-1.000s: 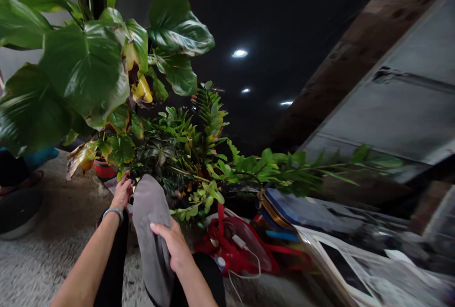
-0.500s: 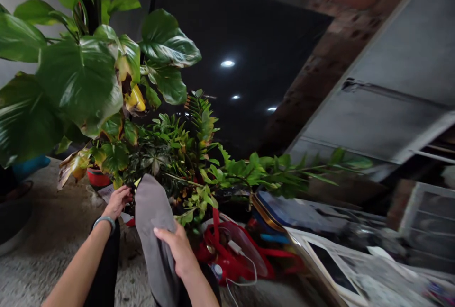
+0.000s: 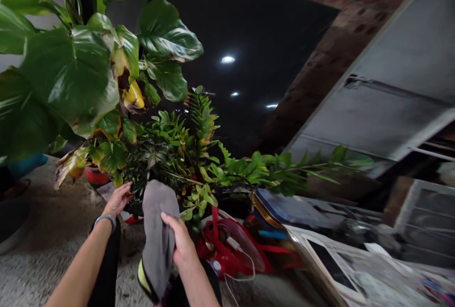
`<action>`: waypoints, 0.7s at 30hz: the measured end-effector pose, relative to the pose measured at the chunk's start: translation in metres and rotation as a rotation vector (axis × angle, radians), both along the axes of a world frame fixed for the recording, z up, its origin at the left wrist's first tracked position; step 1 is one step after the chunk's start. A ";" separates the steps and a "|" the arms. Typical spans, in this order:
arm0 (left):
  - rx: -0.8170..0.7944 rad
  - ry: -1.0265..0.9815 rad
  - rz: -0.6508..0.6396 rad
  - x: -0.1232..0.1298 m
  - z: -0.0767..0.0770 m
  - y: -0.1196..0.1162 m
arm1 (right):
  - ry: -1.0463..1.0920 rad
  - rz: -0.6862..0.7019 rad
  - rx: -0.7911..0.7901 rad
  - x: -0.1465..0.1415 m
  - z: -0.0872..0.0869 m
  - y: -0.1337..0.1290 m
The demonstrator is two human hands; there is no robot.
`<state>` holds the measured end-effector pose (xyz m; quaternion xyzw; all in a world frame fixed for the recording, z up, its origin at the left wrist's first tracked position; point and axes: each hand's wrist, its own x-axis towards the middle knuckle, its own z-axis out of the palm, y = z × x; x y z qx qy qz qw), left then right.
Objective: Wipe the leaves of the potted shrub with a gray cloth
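A grey cloth-like piece with a yellow and black edge (image 3: pixel 158 231) hangs upright in my right hand (image 3: pixel 181 240), whose thumb lies across its face. My left hand (image 3: pixel 119 200), with a band at the wrist, is to the left of the grey piece and apart from it. Its fingers are slightly spread and I see nothing in them. Behind both hands stand leafy plants (image 3: pixel 152 155), and large green leaves (image 3: pixel 71 75) hang at the upper left.
On the right, a red bag (image 3: pixel 231 245) holds a white cable. Beside it are a blue-edged case (image 3: pixel 280 205) and a white-framed board (image 3: pixel 330 264). A red pot (image 3: pixel 95 176) stands left, and a long branch reaches right.
The grey piece has turned and moved slightly right, away from my left hand; its yellow edge now shows at the lower left. My left hand's fingers have come away from its top.
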<state>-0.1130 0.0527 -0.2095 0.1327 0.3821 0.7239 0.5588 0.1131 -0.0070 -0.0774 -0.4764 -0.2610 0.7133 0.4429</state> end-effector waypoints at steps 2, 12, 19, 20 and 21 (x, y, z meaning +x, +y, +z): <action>-0.003 0.000 -0.004 -0.003 -0.001 -0.001 | -0.008 -0.030 0.010 0.015 0.001 -0.015; 0.001 0.052 -0.098 -0.006 0.007 -0.017 | 0.030 -0.145 0.106 -0.001 0.027 0.045; 0.004 0.119 -0.134 -0.005 0.005 -0.016 | 0.034 0.024 0.015 -0.006 0.011 -0.041; 0.006 0.120 -0.137 -0.004 0.005 -0.016 | 0.045 -0.006 0.096 -0.005 0.024 -0.036; 0.007 0.120 -0.141 -0.004 0.004 -0.016 | 0.054 -0.037 0.183 -0.006 0.039 -0.027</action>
